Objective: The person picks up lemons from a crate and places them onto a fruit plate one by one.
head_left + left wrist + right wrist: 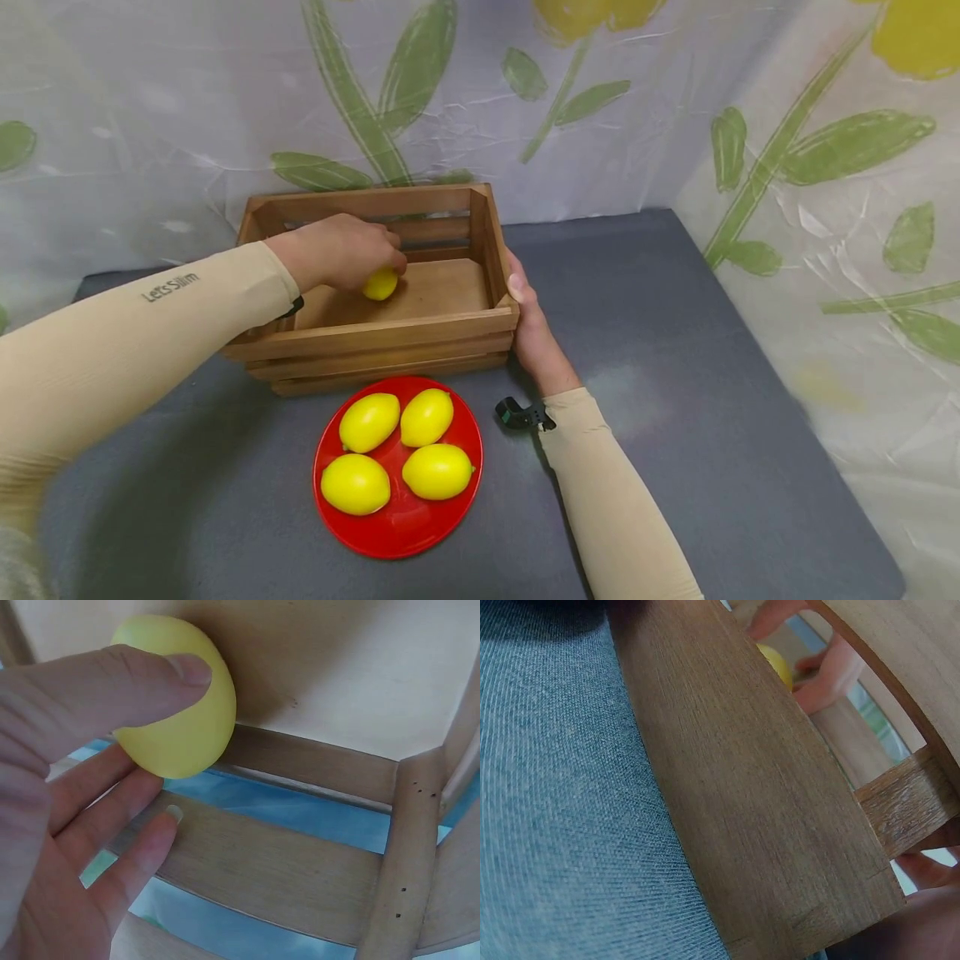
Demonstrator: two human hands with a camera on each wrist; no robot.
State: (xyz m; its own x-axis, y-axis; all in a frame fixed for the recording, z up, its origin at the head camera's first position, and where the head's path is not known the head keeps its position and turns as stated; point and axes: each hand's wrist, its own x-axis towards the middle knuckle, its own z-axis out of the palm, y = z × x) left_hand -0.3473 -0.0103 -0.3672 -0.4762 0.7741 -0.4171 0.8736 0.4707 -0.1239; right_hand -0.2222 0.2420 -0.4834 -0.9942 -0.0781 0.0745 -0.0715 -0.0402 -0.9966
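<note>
Inside the slatted wooden crate [367,333], my left hand [345,250] holds a yellow lemon [380,285] low over the crate's floor. The left wrist view shows the thumb across the lemon [187,742], with the other fingers behind and below it. At the crate's right end, my right hand [536,333] grips the side wall near the front corner, thumb at the rim. Most of its fingers are hidden by the wall. In front of the crate, a round red plate [405,529] carries several more lemons [438,472].
All of this stands on a dark grey table [637,333]. Close behind the crate hangs a pale sheet [225,108] painted with flowers, which also runs along the right side. The crate's front wall [735,772] fills much of the right wrist view.
</note>
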